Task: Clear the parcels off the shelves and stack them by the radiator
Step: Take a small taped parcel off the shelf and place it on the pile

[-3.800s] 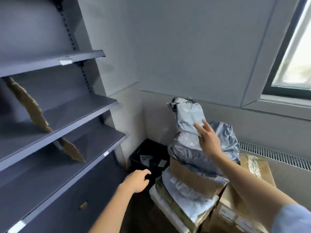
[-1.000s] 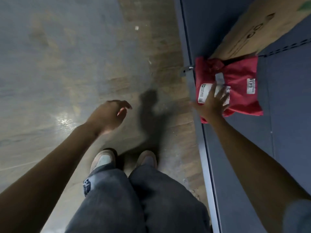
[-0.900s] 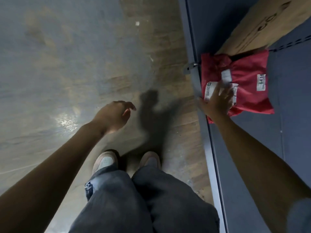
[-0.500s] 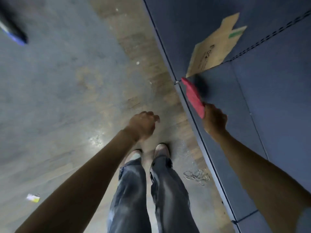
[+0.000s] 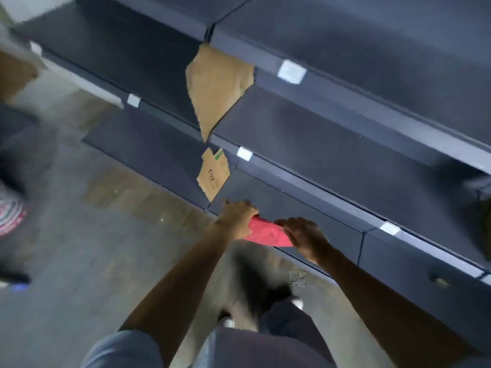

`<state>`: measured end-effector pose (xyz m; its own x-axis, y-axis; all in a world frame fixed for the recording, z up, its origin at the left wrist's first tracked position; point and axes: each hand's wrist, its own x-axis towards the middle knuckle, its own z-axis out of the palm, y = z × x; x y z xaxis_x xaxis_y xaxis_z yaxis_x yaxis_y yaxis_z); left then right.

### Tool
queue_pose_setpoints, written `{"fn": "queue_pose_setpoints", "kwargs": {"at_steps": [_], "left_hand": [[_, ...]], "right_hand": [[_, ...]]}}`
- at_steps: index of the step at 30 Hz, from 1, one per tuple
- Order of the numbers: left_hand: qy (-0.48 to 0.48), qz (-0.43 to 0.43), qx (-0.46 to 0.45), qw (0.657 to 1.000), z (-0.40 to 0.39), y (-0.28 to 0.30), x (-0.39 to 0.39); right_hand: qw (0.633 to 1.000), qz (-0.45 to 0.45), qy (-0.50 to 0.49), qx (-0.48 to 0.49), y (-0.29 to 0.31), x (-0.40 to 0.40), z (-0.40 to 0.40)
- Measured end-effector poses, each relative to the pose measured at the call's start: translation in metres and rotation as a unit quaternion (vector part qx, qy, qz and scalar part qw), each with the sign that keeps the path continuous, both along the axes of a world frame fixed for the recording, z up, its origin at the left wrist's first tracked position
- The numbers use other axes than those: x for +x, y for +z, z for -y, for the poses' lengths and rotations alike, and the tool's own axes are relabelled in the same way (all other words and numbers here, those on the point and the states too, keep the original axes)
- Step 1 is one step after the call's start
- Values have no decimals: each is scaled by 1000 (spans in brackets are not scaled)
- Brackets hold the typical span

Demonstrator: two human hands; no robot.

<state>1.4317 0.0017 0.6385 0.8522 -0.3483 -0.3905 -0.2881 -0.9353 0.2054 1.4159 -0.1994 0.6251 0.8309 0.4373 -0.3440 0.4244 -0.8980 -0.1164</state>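
Red parcel (image 5: 267,233): a soft red mailer bag at the centre of the frame, held between both hands in front of the lowest shelf, above the floor; only its middle part shows between the hands.
Left hand (image 5: 237,218): just left of centre, back of the hand up, fingers curled over the left end of the red parcel and gripping it.
Right hand (image 5: 303,233): just right of centre, fingers bent down over the right end of the red parcel and holding it; the fingertips are hidden behind the bag.
Shelves (image 5: 332,144): dark grey metal tiers running from the upper left to the right edge of the frame, with small white labels on their front edges.
Upper cardboard piece (image 5: 216,86): a torn brown sheet in the upper middle, standing between two shelf sections.
Lower cardboard piece (image 5: 214,174): a smaller brown scrap with a green mark, just above the left hand, in the same gap one tier lower.
Floor (image 5: 106,235): grey and worn wood-brown, filling the lower left.
Legs and shoes (image 5: 265,328): dark trousers at the bottom centre, blurred.
Left edge: blurred dark shapes, too smeared to name.
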Motion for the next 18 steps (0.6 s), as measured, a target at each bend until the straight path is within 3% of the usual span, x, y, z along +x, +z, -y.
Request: {"fn": "queue_pose_setpoints", "kwargs": {"at_steps": [5, 10, 14, 18], "left_hand": [[-150, 40, -18, 988, 133, 70, 1], [-319, 128, -59, 937, 316, 130, -60], [-453, 171, -94, 870, 475, 159, -157], [-586, 191, -141, 775, 630, 190, -305]], "right_hand": [[984, 50, -173, -16, 66, -65, 108], [940, 97, -311, -100, 126, -174, 254], [868, 155, -470, -41, 168, -310, 369], [781, 129, -610, -46, 202, -475, 461]]}}
